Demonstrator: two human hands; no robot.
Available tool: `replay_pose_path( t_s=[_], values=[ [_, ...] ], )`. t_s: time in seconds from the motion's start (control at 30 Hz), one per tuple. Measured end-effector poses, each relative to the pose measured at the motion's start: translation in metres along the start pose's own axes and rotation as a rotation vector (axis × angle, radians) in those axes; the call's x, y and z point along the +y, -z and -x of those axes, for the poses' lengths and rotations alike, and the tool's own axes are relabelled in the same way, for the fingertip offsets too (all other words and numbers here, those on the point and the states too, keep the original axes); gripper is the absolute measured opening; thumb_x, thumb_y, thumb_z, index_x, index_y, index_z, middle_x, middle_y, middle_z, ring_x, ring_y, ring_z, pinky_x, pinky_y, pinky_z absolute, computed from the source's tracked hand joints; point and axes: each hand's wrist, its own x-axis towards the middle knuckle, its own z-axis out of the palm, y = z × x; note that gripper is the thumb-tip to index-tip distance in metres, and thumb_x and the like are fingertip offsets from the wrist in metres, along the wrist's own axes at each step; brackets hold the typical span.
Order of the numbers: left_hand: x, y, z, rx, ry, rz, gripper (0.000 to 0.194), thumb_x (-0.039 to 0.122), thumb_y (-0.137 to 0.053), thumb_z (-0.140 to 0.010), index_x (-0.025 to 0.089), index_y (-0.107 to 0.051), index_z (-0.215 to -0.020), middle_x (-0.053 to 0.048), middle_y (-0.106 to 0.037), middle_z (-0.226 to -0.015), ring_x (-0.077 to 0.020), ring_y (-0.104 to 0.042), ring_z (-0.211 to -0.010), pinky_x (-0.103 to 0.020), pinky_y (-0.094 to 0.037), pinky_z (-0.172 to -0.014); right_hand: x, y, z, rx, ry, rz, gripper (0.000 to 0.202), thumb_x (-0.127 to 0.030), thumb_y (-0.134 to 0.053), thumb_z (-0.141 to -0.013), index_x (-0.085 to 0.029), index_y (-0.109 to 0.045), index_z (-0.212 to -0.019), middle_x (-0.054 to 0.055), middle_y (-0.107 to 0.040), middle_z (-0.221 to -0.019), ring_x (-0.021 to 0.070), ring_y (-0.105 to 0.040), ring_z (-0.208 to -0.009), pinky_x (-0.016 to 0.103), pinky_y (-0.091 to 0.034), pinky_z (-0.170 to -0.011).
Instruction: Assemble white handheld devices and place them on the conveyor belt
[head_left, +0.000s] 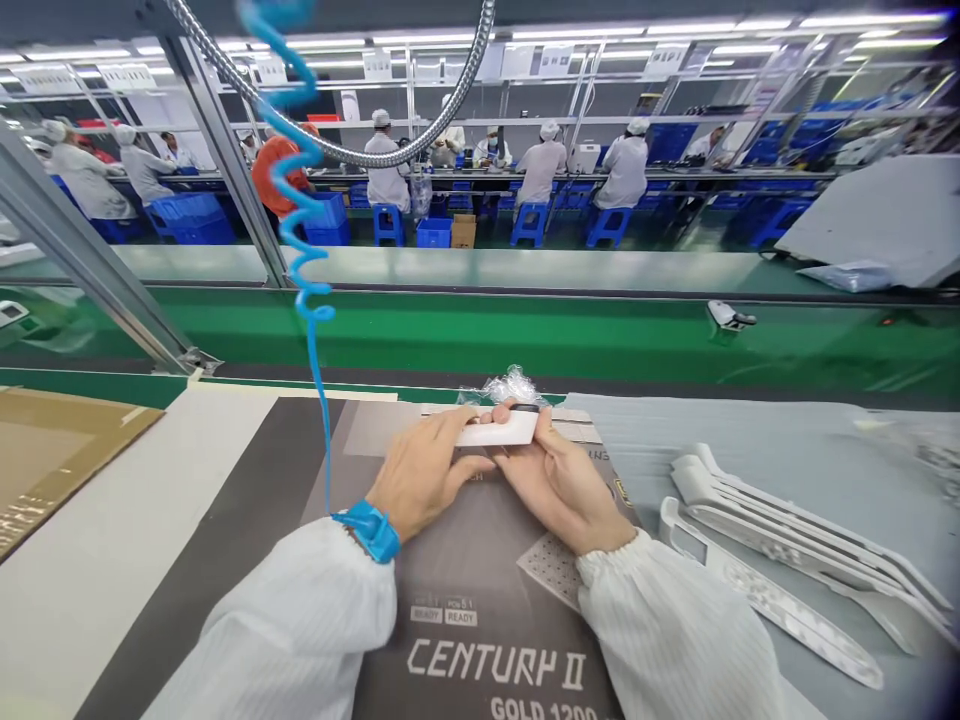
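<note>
A small white piece [499, 430] with a dark part at its upper right is held over a dark printed box sheet [480, 560]. My left hand [427, 470], with a blue strap [373, 530] at the wrist, has its fingers on the piece's left end. My right hand [566, 480] grips its right end from below and behind. Just beyond the hands lies crumpled clear plastic [514, 385]. To the right, long white plastic parts [810, 550] lie on a grey foam sheet.
A coiled blue cord [300, 200] hangs left of centre down to the wrist strap. Cardboard [67, 440] lies at the far left. Beyond runs a green conveyor [480, 335] with a small white device [729, 316]. Several people sit at benches in the background.
</note>
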Motion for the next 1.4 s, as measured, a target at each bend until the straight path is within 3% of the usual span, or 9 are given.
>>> replay_pose_path(
  t_s=[0.3,0.43,0.5,0.6,0.93,1.0,1.1,1.27,1.4],
  values=[
    [-0.013,0.009,-0.002,0.038,-0.056,0.076,0.026,0.032,-0.051,-0.097,0.019,-0.067,-0.113,-0.01,-0.072,-0.106,-0.0227,-0.065,-0.098,-0.037,-0.051,-0.089,-0.006,0.009,-0.006,0.024,-0.009,-0.078,0.027,-0.042,-0.047,-0.097,-0.025,-0.067,-0.092,0.0,-0.067,-0.092,0.0142,-0.063,-0.103,0.031,-0.046,-0.109],
    [-0.004,0.009,-0.004,-0.062,0.28,0.425,0.033,0.041,-0.047,-0.097,0.019,-0.067,-0.114,-0.007,-0.071,-0.091,-0.0174,-0.065,-0.076,-0.029,-0.051,-0.067,0.001,0.012,-0.01,0.079,-0.005,-0.015,0.021,-0.041,-0.054,-0.095,-0.026,-0.068,-0.096,0.001,-0.07,-0.105,0.016,-0.062,-0.11,0.035,-0.046,-0.108],
    [0.0,0.009,-0.006,-0.155,0.565,0.704,0.042,0.047,-0.04,-0.098,0.017,-0.064,-0.115,-0.002,-0.063,-0.068,-0.0103,-0.048,-0.046,-0.022,-0.035,-0.043,0.005,0.015,-0.011,0.066,0.004,0.052,0.022,-0.043,-0.06,-0.092,-0.025,-0.069,-0.1,0.002,-0.07,-0.109,0.0174,-0.062,-0.11,0.036,-0.046,-0.106],
    [0.003,0.009,-0.009,-0.274,0.854,1.023,0.041,0.046,-0.038,-0.097,0.015,-0.058,-0.117,0.005,-0.047,-0.053,-0.0043,-0.021,-0.032,-0.019,-0.011,-0.035,0.009,0.019,-0.011,0.053,0.044,0.122,0.031,-0.048,-0.066,-0.087,-0.025,-0.069,-0.106,0.002,-0.07,-0.109,0.0174,-0.063,-0.106,0.035,-0.048,-0.102],
    [-0.005,0.02,-0.012,-0.263,0.903,1.236,0.024,0.037,-0.046,-0.096,0.015,-0.054,-0.1,0.003,-0.05,-0.059,-0.0003,-0.023,-0.034,-0.016,-0.013,-0.037,0.011,0.018,-0.011,0.125,0.052,0.158,0.036,-0.054,-0.071,-0.081,-0.026,-0.07,-0.103,0.003,-0.071,-0.108,0.0156,-0.064,-0.096,0.029,-0.052,-0.087],
    [-0.015,0.029,-0.018,-0.085,0.86,1.155,0.018,0.033,-0.048,-0.095,0.016,-0.05,-0.093,0.002,-0.054,-0.065,-0.0003,-0.028,-0.037,-0.015,-0.016,-0.039,0.009,0.016,-0.011,0.177,0.032,0.15,0.035,-0.051,-0.072,-0.08,-0.026,-0.069,-0.104,0.004,-0.07,-0.115,0.0158,-0.065,-0.095,0.03,-0.053,-0.087],
    [-0.044,0.048,-0.037,0.145,0.88,0.7,0.008,0.025,-0.047,-0.095,0.018,-0.043,-0.093,-0.002,-0.063,-0.076,-0.0035,-0.042,-0.044,-0.016,-0.027,-0.043,0.008,0.015,-0.011,0.245,0.012,0.139,0.03,-0.044,-0.075,-0.08,-0.025,-0.069,-0.102,0.006,-0.069,-0.118,0.0147,-0.066,-0.089,0.03,-0.055,-0.085],
    [-0.104,0.078,-0.077,0.176,0.999,0.146,0.018,0.009,-0.056,-0.084,0.017,-0.046,-0.097,-0.002,-0.065,-0.074,-0.0096,-0.052,-0.05,-0.024,-0.042,-0.056,0.007,0.012,-0.01,0.246,-0.003,0.145,0.023,-0.035,-0.078,-0.079,-0.022,-0.071,-0.097,0.005,-0.069,-0.113,0.0126,-0.065,-0.084,0.026,-0.055,-0.079],
    [-0.136,0.082,-0.091,0.224,0.957,-0.098,0.018,0.013,-0.054,-0.088,0.013,-0.047,-0.104,-0.005,-0.065,-0.084,-0.0153,-0.062,-0.068,-0.029,-0.047,-0.072,0.007,0.013,-0.011,0.225,-0.004,0.149,0.024,-0.036,-0.079,-0.077,-0.021,-0.072,-0.094,0.005,-0.068,-0.11,0.0117,-0.063,-0.082,0.024,-0.054,-0.076]
  ],
)
